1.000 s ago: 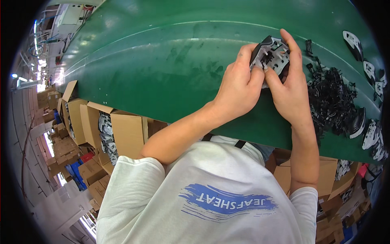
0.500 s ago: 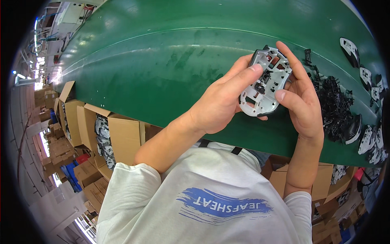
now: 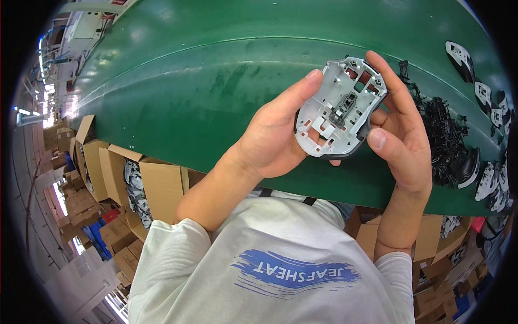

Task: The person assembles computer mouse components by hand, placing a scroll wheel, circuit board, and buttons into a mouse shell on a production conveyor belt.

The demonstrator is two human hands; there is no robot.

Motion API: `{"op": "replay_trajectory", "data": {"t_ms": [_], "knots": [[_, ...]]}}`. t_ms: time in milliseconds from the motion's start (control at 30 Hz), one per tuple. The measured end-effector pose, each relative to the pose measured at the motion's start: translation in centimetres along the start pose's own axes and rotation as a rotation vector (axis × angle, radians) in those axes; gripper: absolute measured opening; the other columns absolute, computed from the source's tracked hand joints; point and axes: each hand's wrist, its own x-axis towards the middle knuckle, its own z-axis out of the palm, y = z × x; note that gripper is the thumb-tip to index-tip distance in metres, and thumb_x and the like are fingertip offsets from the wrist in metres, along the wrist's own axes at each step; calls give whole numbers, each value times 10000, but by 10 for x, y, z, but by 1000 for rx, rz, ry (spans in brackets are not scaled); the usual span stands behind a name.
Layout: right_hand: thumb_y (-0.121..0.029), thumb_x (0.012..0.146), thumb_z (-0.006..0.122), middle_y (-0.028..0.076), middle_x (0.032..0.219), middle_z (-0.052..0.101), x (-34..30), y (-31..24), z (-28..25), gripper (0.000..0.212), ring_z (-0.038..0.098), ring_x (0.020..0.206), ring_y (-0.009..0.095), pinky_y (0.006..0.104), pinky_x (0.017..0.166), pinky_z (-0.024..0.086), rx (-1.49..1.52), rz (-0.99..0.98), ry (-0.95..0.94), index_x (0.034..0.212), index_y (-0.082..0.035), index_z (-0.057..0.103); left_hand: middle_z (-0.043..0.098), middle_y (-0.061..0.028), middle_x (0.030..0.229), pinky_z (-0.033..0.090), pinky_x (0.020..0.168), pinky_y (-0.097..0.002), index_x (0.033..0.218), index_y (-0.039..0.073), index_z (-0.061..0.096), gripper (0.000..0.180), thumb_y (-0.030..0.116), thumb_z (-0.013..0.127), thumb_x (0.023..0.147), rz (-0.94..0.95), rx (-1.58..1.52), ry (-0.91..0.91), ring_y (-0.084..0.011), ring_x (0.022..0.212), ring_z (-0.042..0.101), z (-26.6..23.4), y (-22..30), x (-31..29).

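Note:
A mouse-shaped plastic shell (image 3: 318,100), pale grey inside with a black rim, is held tilted above the table with its hollow side up. A small dark piece (image 3: 343,109) sits at its middle. My left hand (image 3: 273,127) grips the left side, thumb along the rim and fingers passing underneath. On the other side my right hand (image 3: 402,129) supports the edge, its index finger stretched along the upper corner. The right thumb is off the shell, just beside its lower right side. The fingertips under the shell are mostly hidden.
A heap of black plastic parts (image 3: 442,135) lies on the green table (image 3: 189,97) to the right. Beyond it rest white-and-black shells (image 3: 460,60). Open cardboard boxes (image 3: 164,186) holding shell parts stand below the table's near edge at left, with more at lower right.
The shell has turned to face up more, showing its inside more fully. My left thumb has moved from inside the shell to its left rim; my right thumb has come off it.

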Motion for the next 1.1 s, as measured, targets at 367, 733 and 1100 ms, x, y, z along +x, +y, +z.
{"op": "replay_trajectory", "data": {"t_ms": [367,733,1100], "knots": [[-72,981,745,88,1183,760,0,-8,-55,423,669,1006,129,298,907,539,-868,-325,448,1401,-39,699,685,-163,1409,595,964,-508,1531,44,529,502,384,433,1173,521,297,311,-411,1226,698,-148,168,-170],[-162,769,886,77,991,699,-20,-18,-63,354,660,1018,314,492,1148,390,-1612,-208,81,1065,-56,724,719,-40,1277,600,897,-396,1343,101,643,409,435,527,1138,623,471,1801,-218,1129,712,-356,177,-573],[-77,873,725,84,960,719,-3,-11,-57,152,699,969,298,497,1097,459,-1496,-398,117,1024,-65,709,585,-267,1530,544,1085,-492,1480,-40,599,710,418,711,950,280,1170,2340,-409,1265,677,-339,193,-416]]}}
